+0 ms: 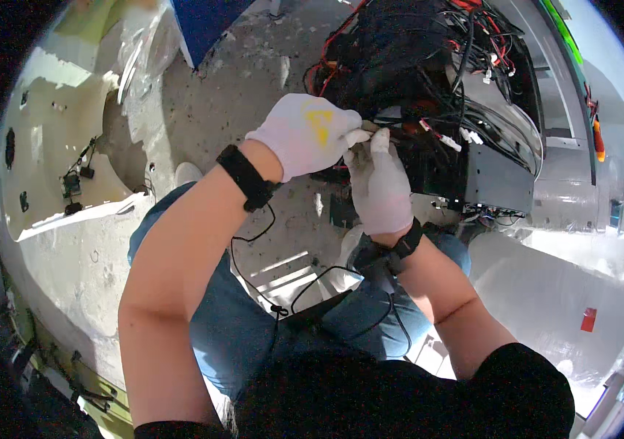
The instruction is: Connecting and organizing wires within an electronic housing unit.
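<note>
My left hand (310,135), in a white glove with a yellow mark on its back, reaches in from the left with its fingers closed in a pinch. Against its fingertips is my right hand (381,186), also white-gloved, its thumb and fingers drawn together. Whatever sits between the fingertips is too small and too covered to name. Both hands are at the near-left edge of a large black wiring harness (407,55). Just right of them, a white connector (446,140) hangs on a wire, with more white connectors (471,136) beside it.
A grey metal box (501,179) stands right of the harness. Far left lies a cream panel (41,172) with small black parts. A blue panel (206,25) juts in at the top, and an orange-handled tool (599,140) is at the right. Black cables (242,240) trail from my wrists.
</note>
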`<action>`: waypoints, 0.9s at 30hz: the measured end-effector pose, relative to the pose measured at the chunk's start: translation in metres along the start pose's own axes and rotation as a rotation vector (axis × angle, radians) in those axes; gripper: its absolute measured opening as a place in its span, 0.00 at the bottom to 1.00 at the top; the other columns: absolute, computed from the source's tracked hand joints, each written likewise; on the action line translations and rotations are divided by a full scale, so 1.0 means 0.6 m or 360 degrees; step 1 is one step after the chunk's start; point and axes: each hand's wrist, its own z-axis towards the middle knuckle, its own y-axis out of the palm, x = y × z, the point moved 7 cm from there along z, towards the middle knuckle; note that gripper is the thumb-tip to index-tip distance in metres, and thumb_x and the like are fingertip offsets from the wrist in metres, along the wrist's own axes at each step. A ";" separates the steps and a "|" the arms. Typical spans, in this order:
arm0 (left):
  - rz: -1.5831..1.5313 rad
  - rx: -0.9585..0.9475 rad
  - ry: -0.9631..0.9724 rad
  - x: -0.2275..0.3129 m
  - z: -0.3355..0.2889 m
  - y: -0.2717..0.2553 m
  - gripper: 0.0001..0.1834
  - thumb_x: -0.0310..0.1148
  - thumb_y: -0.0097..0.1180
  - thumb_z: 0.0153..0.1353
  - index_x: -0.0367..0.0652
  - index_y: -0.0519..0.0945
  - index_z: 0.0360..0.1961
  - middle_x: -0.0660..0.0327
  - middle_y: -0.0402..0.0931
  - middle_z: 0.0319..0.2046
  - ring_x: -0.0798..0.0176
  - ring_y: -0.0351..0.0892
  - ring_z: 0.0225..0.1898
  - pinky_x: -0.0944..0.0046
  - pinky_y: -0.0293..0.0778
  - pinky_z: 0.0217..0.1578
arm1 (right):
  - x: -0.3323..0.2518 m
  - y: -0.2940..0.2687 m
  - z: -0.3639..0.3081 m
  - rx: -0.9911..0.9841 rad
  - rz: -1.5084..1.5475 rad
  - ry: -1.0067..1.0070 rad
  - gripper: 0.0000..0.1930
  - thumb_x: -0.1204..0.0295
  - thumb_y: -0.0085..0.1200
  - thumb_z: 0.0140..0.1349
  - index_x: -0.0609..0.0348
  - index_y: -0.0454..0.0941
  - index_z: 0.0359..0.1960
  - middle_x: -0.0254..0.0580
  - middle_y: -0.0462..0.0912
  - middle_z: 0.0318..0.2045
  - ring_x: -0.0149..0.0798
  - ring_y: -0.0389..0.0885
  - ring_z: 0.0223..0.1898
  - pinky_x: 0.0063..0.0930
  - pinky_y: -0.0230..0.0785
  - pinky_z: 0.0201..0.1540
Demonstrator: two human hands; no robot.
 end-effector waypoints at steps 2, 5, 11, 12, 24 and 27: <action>-0.0002 -0.0044 -0.0036 -0.001 0.000 0.002 0.14 0.47 0.48 0.60 0.50 0.78 0.30 0.55 0.75 0.19 0.49 0.77 0.24 0.53 0.71 0.25 | 0.017 0.006 -0.003 0.0064 0.1078 0.0260 0.18 0.57 0.37 0.69 0.62 0.68 0.42 0.39 0.74 0.38 0.33 0.71 0.41 0.29 0.68 0.47; -0.0027 -0.0127 -0.0115 -0.004 0.000 0.006 0.15 0.48 0.48 0.60 0.50 0.79 0.31 0.53 0.76 0.22 0.48 0.77 0.27 0.52 0.72 0.28 | 0.020 0.007 -0.003 0.0065 0.1161 0.0294 0.18 0.58 0.38 0.69 0.62 0.68 0.43 0.39 0.74 0.37 0.33 0.72 0.41 0.30 0.68 0.48; -0.0203 -0.0315 -0.0281 -0.012 -0.002 0.021 0.17 0.47 0.47 0.60 0.46 0.79 0.33 0.50 0.77 0.27 0.45 0.77 0.32 0.50 0.72 0.35 | 0.013 -0.013 0.001 0.0121 0.0034 -0.0007 0.16 0.61 0.42 0.67 0.63 0.68 0.46 0.42 0.75 0.40 0.37 0.74 0.41 0.32 0.70 0.44; -0.0261 -0.0331 -0.0288 -0.014 0.000 0.024 0.18 0.47 0.47 0.60 0.44 0.80 0.34 0.49 0.77 0.28 0.45 0.77 0.34 0.50 0.72 0.36 | 0.002 -0.012 0.002 0.0101 -0.0356 -0.0162 0.16 0.62 0.44 0.67 0.63 0.68 0.46 0.44 0.75 0.40 0.39 0.75 0.41 0.32 0.70 0.43; -0.0577 -0.0449 -0.0371 -0.032 0.019 0.027 0.21 0.47 0.50 0.58 0.38 0.81 0.36 0.48 0.78 0.33 0.44 0.76 0.38 0.54 0.71 0.42 | -0.009 0.004 -0.010 -0.0031 0.0489 -0.0062 0.16 0.62 0.40 0.69 0.58 0.65 0.52 0.37 0.71 0.49 0.29 0.68 0.51 0.28 0.60 0.56; -0.0726 -0.0587 -0.0555 -0.037 0.011 0.040 0.23 0.49 0.50 0.58 0.37 0.80 0.37 0.48 0.79 0.31 0.46 0.77 0.36 0.55 0.71 0.40 | 0.016 0.008 -0.015 0.0053 0.1396 0.0360 0.15 0.63 0.42 0.68 0.58 0.68 0.50 0.36 0.73 0.47 0.30 0.70 0.49 0.29 0.61 0.54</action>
